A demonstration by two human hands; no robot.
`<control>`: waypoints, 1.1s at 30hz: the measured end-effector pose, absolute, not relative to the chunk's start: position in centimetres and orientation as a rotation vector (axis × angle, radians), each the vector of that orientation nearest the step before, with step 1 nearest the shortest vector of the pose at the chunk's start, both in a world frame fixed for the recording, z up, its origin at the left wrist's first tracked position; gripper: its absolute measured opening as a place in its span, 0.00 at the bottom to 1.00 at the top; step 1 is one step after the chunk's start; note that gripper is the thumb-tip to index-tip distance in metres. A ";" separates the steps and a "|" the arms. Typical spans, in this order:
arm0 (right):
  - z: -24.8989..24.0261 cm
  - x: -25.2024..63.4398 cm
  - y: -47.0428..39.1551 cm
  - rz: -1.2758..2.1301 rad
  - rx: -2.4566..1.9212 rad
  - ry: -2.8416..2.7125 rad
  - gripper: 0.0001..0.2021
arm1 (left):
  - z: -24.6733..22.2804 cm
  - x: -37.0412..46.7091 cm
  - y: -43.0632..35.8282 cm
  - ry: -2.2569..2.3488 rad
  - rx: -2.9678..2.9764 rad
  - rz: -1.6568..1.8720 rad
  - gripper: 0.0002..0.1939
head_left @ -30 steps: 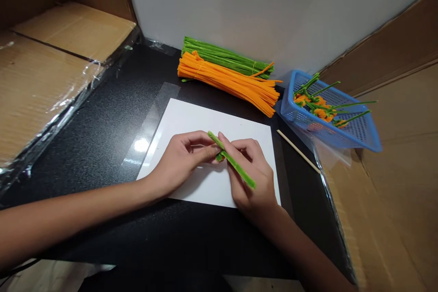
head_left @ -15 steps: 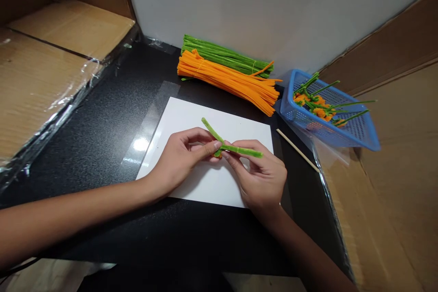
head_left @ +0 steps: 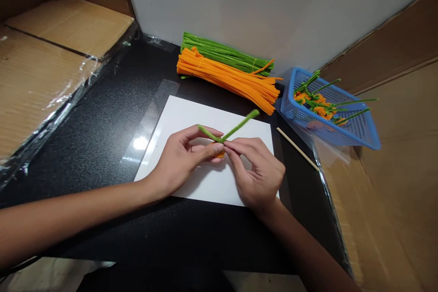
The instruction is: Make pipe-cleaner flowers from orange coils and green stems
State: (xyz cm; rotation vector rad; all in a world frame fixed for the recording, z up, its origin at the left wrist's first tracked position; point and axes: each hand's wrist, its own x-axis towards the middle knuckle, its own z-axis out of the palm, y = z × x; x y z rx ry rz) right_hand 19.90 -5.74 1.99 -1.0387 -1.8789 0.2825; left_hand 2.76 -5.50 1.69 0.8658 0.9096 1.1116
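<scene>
Two bare hands come together over the white paper (head_left: 191,112), fingertips almost touching above its middle. The left hand (head_left: 179,159) pinches a small orange flower (head_left: 220,151) between thumb and fingers, so the flower sits over the paper, partly hidden by them. From it a green stem (head_left: 240,126) spreads in a V, one arm slanting up toward the paper's far right side, the other, shorter, leaning left across the left fingers. The right hand (head_left: 262,169) has its thumb and forefinger drawn together at the flower's right edge; I cannot tell whether they grip anything. Beyond the paper's far edge lies an orange bundle (head_left: 229,77), with a green bundle (head_left: 226,50) just behind it. Right of the paper, a thin stick (head_left: 297,149) rests on the black table (head_left: 112,114), and past the paper's far right corner a blue basket (head_left: 331,131) holds more orange flowers with green stems.
</scene>
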 end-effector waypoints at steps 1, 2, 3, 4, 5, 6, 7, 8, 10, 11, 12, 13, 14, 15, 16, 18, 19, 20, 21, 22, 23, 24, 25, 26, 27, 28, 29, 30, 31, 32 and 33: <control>1.9 19.9 -5.7 0.315 -1.056 -1.868 0.10 | 1.7 2.7 -5.5 0.908 0.877 1.107 0.16; 1.8 20.0 -5.6 0.360 -1.072 -1.847 0.09 | 1.8 2.7 -5.4 0.910 0.886 1.096 0.15; 1.7 20.0 -5.5 0.410 -1.085 -1.823 0.08 | 1.9 2.6 -5.4 0.915 0.888 1.086 0.15; 1.7 20.0 -5.5 0.457 -1.095 -1.800 0.07 | 1.9 2.6 -5.3 0.920 0.883 1.079 0.15; 1.6 20.1 -5.5 0.490 -1.097 -1.786 0.07 | 2.1 2.5 -5.2 0.923 0.869 1.078 0.16; 1.6 20.1 -5.5 0.505 -1.094 -1.780 0.07 | 2.2 2.5 -5.1 0.927 0.851 1.085 0.18; 1.5 20.1 -5.4 0.505 -1.088 -1.784 0.07 | 2.3 2.4 -4.9 0.933 0.832 1.095 0.20; 1.5 20.1 -5.4 0.498 -1.082 -1.795 0.08 | 2.5 2.4 -4.8 0.940 0.820 1.103 0.21; 1.6 20.2 -5.4 0.484 -1.066 -1.822 0.09 | 2.7 2.3 -4.5 0.949 0.833 1.099 0.22; 1.6 20.2 -5.4 0.476 -1.056 -1.834 0.10 | 2.7 2.3 -4.4 0.946 0.854 1.093 0.21; 1.6 20.3 -5.3 0.463 -1.045 -1.846 0.11 | 2.7 2.2 -4.3 0.940 0.878 1.088 0.20; 1.6 20.4 -5.3 0.446 -1.035 -1.857 0.11 | 2.7 2.2 -4.3 0.930 0.899 1.086 0.19; 1.6 20.4 -5.3 0.426 -1.028 -1.865 0.11 | 2.6 2.2 -4.3 0.917 0.913 1.087 0.18; 1.6 20.5 -5.2 0.406 -1.029 -1.870 0.10 | 2.6 2.2 -4.3 0.900 0.922 1.091 0.17; 1.6 20.6 -5.2 0.388 -1.033 -1.871 0.10 | 2.5 2.2 -4.3 0.881 0.928 1.094 0.16; 1.6 20.7 -5.1 0.362 -1.031 -1.872 0.09 | 2.3 2.1 -4.3 0.840 0.944 1.093 0.15; 1.6 20.8 -5.1 0.345 -1.024 -1.879 0.10 | 2.3 2.1 -4.3 0.827 0.953 1.093 0.14; 1.6 20.8 -5.1 0.322 -1.011 -1.892 0.10 | 2.2 2.1 -4.3 0.823 0.964 1.096 0.13; 1.7 20.9 -5.0 0.292 -0.994 -1.911 0.11 | 2.2 2.1 -4.3 0.829 0.978 1.101 0.12; 1.8 21.0 -5.0 0.257 -0.974 -1.937 0.12 | 2.2 2.1 -4.3 0.839 0.994 1.108 0.11; 1.9 21.1 -5.0 0.220 -0.955 -1.963 0.13 | 2.2 2.0 -4.3 0.852 1.011 1.113 0.11; 2.0 21.1 -5.0 0.182 -0.934 -1.988 0.13 | 2.2 2.0 -4.2 0.864 1.030 1.116 0.11; 2.1 21.2 -5.0 0.146 -0.913 -2.012 0.14 | 2.2 2.0 -4.2 0.871 1.047 1.116 0.12; 2.3 21.2 -5.0 0.112 -0.894 -2.036 0.14 | 2.2 2.0 -4.2 0.872 1.060 1.115 0.12; 2.4 21.2 -5.0 0.085 -0.879 -2.055 0.15 | 2.2 2.0 -4.2 0.871 1.067 1.115 0.12; 2.5 21.3 -4.9 0.066 -0.867 -2.074 0.15 | 2.2 2.0 -4.3 0.871 1.072 1.118 0.12; 2.5 21.3 -4.9 0.052 -0.857 -2.091 0.15 | 2.2 2.0 -4.3 0.874 1.073 1.124 0.12; 2.6 21.3 -4.9 0.041 -0.844 -2.108 0.15 | 2.1 2.1 -4.4 0.878 1.071 1.131 0.12; 2.6 21.4 -4.8 0.027 -0.826 -2.126 0.15 | 2.1 2.1 -4.5 0.880 1.066 1.135 0.12; 2.6 21.5 -4.7 0.007 -0.804 -2.148 0.15 | 2.1 2.2 -4.5 0.880 1.059 1.138 0.12; 2.7 21.5 -4.7 -0.024 -0.779 -2.172 0.15 | 2.1 2.2 -4.5 0.878 1.049 1.137 0.12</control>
